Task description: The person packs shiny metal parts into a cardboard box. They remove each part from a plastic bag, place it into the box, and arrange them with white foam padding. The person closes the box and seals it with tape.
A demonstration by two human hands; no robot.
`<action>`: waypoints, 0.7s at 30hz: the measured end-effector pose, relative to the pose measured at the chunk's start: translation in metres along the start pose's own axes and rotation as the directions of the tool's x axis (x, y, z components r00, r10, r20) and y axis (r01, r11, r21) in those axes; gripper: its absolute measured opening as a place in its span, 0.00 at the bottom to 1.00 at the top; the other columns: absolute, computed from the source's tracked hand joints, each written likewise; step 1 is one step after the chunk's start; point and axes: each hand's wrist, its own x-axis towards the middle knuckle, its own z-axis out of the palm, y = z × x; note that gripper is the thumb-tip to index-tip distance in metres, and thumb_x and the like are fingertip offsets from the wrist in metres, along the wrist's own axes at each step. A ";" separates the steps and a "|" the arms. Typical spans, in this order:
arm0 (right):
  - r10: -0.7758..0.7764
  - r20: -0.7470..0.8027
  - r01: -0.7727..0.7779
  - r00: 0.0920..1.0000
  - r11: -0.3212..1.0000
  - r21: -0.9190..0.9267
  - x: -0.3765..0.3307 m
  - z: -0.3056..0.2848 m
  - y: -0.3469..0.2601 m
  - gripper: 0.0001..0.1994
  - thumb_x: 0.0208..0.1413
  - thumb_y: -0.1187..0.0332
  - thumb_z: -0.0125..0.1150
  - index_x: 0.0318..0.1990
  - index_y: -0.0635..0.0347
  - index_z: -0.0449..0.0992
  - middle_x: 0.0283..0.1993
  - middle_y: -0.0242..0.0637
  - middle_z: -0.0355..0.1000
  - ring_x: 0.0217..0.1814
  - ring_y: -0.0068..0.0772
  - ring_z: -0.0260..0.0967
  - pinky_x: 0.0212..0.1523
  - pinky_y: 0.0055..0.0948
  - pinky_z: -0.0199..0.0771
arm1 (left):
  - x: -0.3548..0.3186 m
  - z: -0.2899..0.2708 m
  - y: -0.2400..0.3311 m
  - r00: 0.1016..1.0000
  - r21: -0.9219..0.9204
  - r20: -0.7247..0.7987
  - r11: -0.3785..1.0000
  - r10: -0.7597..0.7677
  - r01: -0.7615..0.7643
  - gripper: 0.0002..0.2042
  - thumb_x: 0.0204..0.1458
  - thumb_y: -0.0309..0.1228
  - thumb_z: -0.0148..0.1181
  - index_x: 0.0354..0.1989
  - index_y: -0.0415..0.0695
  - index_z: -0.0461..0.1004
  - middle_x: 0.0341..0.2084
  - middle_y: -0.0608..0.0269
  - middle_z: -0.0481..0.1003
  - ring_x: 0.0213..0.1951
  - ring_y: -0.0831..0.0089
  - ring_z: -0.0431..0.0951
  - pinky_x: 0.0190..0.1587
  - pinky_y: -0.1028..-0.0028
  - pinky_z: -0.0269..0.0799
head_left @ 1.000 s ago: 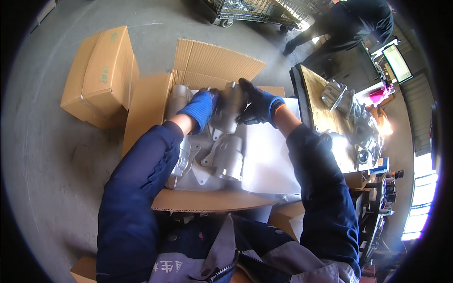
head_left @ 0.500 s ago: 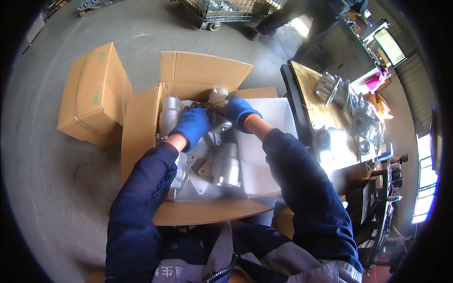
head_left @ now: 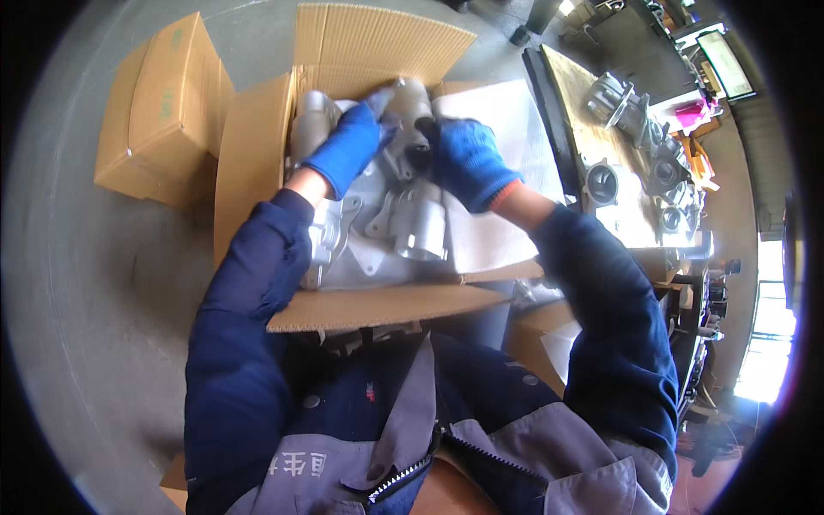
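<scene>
Both my hands wear blue work gloves with dark fingers and reach into an open cardboard box [head_left: 249, 163]. Near its far side stands a silver-grey metal casting [head_left: 412, 101] with a cylindrical body. My left hand [head_left: 350, 144] closes on the casting's left side, its fingertips slightly blurred. At the right side my right hand [head_left: 468, 163] has its fingers curled against the same casting; their tips are partly hidden. Another cylindrical casting [head_left: 421, 225] lies nearer me, and one more [head_left: 311, 124] stands left of my left hand. White foam sheeting [head_left: 493, 232] covers the box's right part.
A closed cardboard box [head_left: 159, 120] stands on the grey floor to the left. At the right, a wooden-topped workbench [head_left: 571, 86] carries several metal castings [head_left: 605, 182]. A lit screen [head_left: 725, 64] is beyond it. Another carton [head_left: 541, 335] sits by my right arm.
The view has shifted, so the box appears higher. My right hand has turned and drawn slightly nearer me along the casting. My left hand stays at its left side.
</scene>
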 end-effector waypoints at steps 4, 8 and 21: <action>-0.301 0.208 0.333 0.931 0.932 -0.142 -0.072 0.025 -0.014 0.38 0.55 0.38 0.63 0.67 0.52 0.68 0.63 0.58 0.69 0.66 0.57 0.68 0.66 0.51 0.65 | -0.082 -0.007 0.094 0.843 0.376 0.202 0.755 0.499 -0.537 0.16 0.66 0.32 0.58 0.60 0.47 0.75 0.47 0.64 0.80 0.44 0.77 0.77 0.49 0.76 0.75; -0.175 0.397 0.287 0.901 0.927 -0.243 -0.078 0.064 -0.023 0.36 0.61 0.38 0.54 0.74 0.41 0.62 0.78 0.56 0.49 0.76 0.70 0.51 0.76 0.58 0.45 | -0.129 -0.024 0.107 0.908 0.440 0.132 0.797 0.397 -0.413 0.17 0.66 0.30 0.56 0.62 0.45 0.74 0.52 0.61 0.79 0.53 0.76 0.78 0.56 0.74 0.73; 0.077 0.389 -0.337 0.918 0.669 0.663 -0.017 -0.014 0.016 0.12 0.58 0.68 0.60 0.46 0.65 0.79 0.35 0.46 0.79 0.35 0.43 0.81 0.36 0.39 0.82 | -0.164 -0.045 0.059 0.780 0.486 0.142 0.644 0.609 -0.591 0.28 0.57 0.28 0.66 0.67 0.38 0.66 0.59 0.54 0.75 0.61 0.68 0.73 0.66 0.68 0.66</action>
